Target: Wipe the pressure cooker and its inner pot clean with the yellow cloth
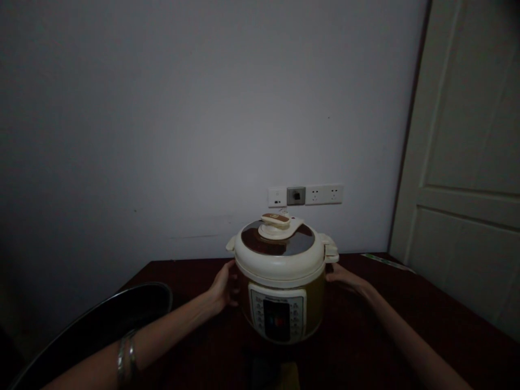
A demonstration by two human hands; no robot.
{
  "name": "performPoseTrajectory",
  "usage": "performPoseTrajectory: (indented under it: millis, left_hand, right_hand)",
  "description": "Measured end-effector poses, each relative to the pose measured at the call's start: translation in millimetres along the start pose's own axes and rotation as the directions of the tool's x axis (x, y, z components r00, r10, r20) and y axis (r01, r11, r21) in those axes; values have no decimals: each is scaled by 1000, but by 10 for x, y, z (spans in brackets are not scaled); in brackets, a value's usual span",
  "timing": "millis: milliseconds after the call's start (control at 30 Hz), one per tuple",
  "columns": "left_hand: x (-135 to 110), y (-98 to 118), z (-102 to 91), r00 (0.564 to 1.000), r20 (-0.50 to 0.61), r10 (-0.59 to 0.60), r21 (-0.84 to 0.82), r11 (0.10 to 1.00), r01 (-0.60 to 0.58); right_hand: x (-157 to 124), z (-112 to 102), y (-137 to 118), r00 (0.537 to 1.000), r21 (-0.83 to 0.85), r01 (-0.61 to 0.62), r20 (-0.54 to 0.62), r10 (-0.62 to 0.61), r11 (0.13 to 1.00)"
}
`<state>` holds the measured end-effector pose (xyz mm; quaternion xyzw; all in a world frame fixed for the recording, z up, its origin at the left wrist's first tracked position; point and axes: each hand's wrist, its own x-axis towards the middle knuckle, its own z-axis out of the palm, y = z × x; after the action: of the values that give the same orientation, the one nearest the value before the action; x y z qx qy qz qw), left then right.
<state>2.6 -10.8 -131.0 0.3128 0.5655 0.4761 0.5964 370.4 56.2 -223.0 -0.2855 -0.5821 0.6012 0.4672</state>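
Observation:
A white electric pressure cooker [280, 265] with a brown lid top and a front control panel stands upright on the dark red table [357, 330]. Its lid is on, with the knob on top. My left hand [223, 287] grips the cooker's left side just below the side handle, thumb up and fingers curled towards the body. On the opposite side, my right hand [343, 277] holds it beneath the right handle; most of those fingertips are hidden behind the cooker.
A large dark pan-like vessel with a shiny rim [168, 298] is at the left. Wall sockets [324, 194] and a grey switch plate [296, 195] are behind the cooker. A thin patterned strip [385, 261] lies at the table's back right, near a pale door [467, 162].

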Motion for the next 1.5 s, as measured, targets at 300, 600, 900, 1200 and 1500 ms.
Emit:
performPoseTrajectory:
  millis: [300, 600, 900, 1200, 1500]
  left_hand:
    - [362, 818, -190, 978, -104, 179, 278, 950, -144]
    - [336, 1267, -62, 923, -177, 342, 510, 834, -211]
    - [566, 657, -3, 891, 24, 453, 326, 839, -436]
    - [751, 411, 31, 883, 54, 467, 88, 878, -470]
    - [772, 366, 42, 851, -45, 523, 50, 852, -521]
  right_hand:
    - [-258, -32, -573, 849, 17, -150, -511, 137, 989]
    - [-177, 342, -1052, 860, -65, -299, -450, 239, 952]
    - [-81, 441, -954, 907, -200, -300, -362, 214, 933]
    - [-46, 300, -868, 919, -114, -222, -357, 168, 968]
    - [-24, 333, -916, 882, -145, -284, -427, 198, 948]
